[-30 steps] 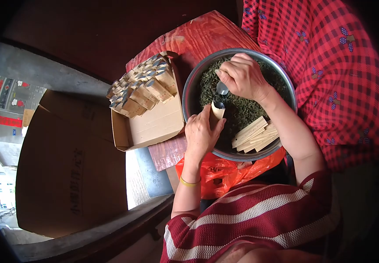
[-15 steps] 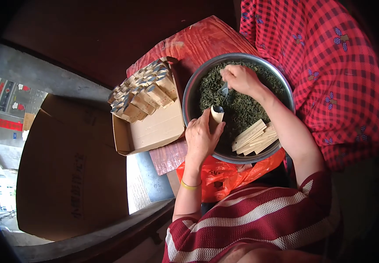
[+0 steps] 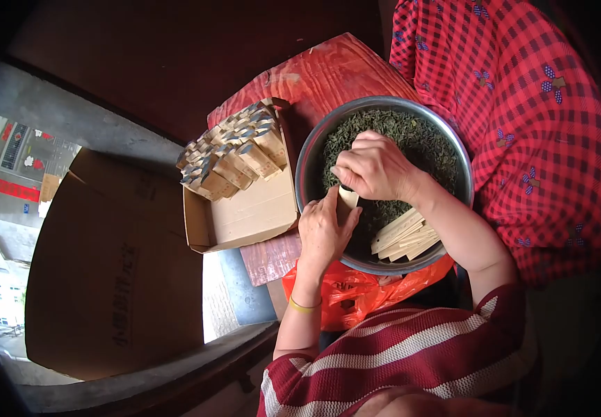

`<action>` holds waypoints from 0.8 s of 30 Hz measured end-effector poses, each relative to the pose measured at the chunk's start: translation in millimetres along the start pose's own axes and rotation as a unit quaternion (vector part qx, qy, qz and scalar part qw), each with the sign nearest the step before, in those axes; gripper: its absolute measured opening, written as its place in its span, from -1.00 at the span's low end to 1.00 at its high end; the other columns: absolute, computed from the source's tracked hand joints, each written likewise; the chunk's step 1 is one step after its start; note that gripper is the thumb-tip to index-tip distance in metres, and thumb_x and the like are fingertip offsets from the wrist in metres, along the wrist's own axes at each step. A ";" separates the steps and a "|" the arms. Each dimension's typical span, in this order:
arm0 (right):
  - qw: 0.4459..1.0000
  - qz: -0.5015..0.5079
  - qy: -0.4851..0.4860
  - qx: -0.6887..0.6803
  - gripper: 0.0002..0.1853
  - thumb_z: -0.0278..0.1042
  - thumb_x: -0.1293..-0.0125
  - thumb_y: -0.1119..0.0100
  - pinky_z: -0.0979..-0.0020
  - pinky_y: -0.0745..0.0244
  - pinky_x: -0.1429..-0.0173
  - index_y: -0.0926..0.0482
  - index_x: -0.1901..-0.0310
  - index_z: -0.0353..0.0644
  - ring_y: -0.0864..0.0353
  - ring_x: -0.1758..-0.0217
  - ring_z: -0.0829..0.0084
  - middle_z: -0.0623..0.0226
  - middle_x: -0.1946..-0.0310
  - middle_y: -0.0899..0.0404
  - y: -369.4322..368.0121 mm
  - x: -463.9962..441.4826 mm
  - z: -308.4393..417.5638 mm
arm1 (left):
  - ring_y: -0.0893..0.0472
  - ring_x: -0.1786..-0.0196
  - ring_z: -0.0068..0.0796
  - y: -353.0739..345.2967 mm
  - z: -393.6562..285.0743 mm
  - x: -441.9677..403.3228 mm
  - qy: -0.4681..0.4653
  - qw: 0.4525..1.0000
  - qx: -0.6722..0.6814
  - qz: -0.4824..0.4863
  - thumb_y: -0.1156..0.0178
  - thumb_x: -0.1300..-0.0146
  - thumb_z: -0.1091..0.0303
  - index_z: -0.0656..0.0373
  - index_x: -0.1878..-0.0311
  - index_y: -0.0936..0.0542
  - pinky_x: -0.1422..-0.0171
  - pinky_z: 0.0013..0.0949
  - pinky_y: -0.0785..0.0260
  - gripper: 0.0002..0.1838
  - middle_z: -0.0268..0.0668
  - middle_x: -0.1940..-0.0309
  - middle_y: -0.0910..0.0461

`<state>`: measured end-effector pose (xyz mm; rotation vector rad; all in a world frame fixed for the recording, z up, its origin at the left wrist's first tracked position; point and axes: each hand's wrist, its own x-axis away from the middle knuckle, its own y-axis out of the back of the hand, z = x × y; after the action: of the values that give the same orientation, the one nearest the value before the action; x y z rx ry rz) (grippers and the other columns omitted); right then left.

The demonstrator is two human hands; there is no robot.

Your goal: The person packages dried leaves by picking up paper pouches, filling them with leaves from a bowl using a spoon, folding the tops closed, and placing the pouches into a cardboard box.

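Note:
A large metal bowl (image 3: 461, 142) holds dark green dried leaves (image 3: 415, 128). Over its left part, my left hand (image 3: 322, 229) grips a small tan paper packet (image 3: 347, 201) standing upright. Right above the packet's mouth is my right hand (image 3: 377, 167), its fingers closed; the metal scoop seen in it earlier is hidden now. Several flat tan packets (image 3: 406, 236) lie fanned out on the leaves at the bowl's near side.
Left of the bowl, an open cardboard box (image 3: 245, 219) holds several rows of upright packets (image 3: 234, 153). Both stand on a red wooden table (image 3: 314, 76). A red plastic bag (image 3: 356, 292) hangs below the bowl. Red checked cloth (image 3: 516, 118) lies right; a large carton (image 3: 112, 271) stands left.
My right hand has come from the leaves toward me, to the mouth of the packet. My left hand still holds the packet. The whole view has shifted slightly.

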<state>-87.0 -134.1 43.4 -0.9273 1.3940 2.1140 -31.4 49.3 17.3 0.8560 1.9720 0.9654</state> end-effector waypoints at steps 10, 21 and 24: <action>0.998 -0.047 0.035 0.031 -0.74 -0.25 -0.32 -0.19 0.26 -0.43 0.19 -0.48 0.52 -0.08 -0.54 0.54 0.30 0.35 0.69 -0.48 11.7 -4.7 1.3 | -0.64 0.27 -0.01 0.2 -0.2 0.2 0.005 1.000 0.002 0.007 -0.39 -0.16 0.12 0.33 -0.13 -0.51 0.08 -0.13 -0.48 -0.41 -0.01 0.37 -0.66; 0.993 0.085 -0.065 -0.051 -0.67 -0.17 -0.39 -0.14 0.10 -0.50 0.23 -0.50 0.52 -0.12 -0.62 0.54 0.12 0.19 0.68 -0.55 -9.2 8.6 4.6 | -0.64 0.23 0.01 0.0 1.0 -1.6 0.009 0.999 0.016 0.028 -0.41 -0.13 0.11 0.31 -0.10 -0.54 0.03 -0.10 -0.47 -0.42 -0.02 0.37 -0.66; 0.995 0.039 -0.083 -0.030 -0.69 -0.15 -0.43 -0.10 0.11 -0.50 0.23 -0.53 0.46 -0.10 -0.63 0.53 0.14 0.21 0.68 -0.54 8.3 -1.0 -5.0 | -0.65 0.22 0.01 -1.6 2.6 -1.8 -0.001 1.000 0.013 0.008 -0.40 -0.13 0.11 0.31 -0.10 -0.54 0.00 -0.10 -0.47 -0.43 -0.02 0.35 -0.66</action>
<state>-90.5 -142.0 48.0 -0.7107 1.3101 2.2459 -28.7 47.9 15.4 0.8874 1.9821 0.9488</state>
